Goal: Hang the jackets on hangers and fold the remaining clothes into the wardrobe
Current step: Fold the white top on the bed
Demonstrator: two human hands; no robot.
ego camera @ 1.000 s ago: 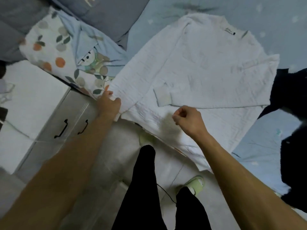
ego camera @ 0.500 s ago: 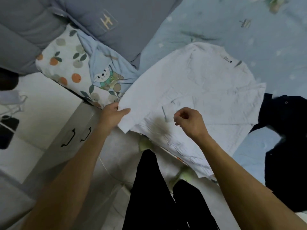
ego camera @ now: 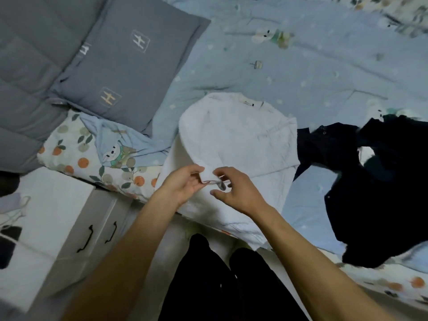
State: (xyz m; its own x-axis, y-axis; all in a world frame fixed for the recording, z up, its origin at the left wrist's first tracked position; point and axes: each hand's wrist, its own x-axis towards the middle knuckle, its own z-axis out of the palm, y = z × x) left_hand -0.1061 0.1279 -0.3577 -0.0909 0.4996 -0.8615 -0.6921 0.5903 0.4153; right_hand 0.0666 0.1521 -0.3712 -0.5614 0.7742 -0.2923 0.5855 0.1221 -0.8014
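We're in a bedroom at home. A bed fills the view, spread with a pale blue sheet printed with little bears, a grey pillow and a grey quilt at its head. Beside the bed stands a white cabinet with dark drawer handles. A white top and dark clothes lie on the bed.

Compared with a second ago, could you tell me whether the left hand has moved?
Yes. The left hand has moved right along the bed edge, away from the drawer handles, to meet the right hand on the white sweater.
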